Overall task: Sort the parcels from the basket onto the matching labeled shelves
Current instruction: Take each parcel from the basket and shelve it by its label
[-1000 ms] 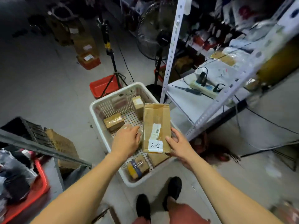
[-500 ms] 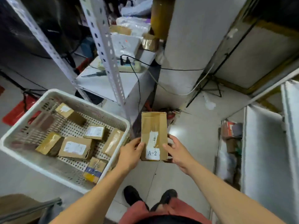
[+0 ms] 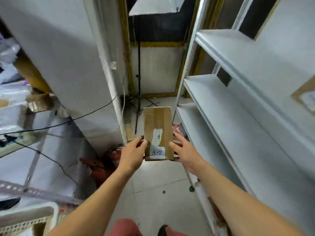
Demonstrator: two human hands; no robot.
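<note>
A narrow aisle with a pale tiled floor (image 3: 153, 193) runs between a grey pillar (image 3: 71, 74) on the left and a white rack with three bare shelves (image 3: 238, 116) on the right; a corner of the white basket (image 3: 27, 218) shows at bottom left. One brown cardboard parcel (image 3: 157, 130), taped and bearing a white label reading "A-2" (image 3: 157, 152), is held upright over the floor. The left hand (image 3: 132, 155) and right hand (image 3: 185, 153) clamp its lower edges, thumbs on the front.

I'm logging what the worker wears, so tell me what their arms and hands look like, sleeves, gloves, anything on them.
Both forearms are bare, with no sleeves in view. The left hand and right hand wear no gloves, and no watch, rings or wristbands show. Motion blur hides finer marks.
</note>
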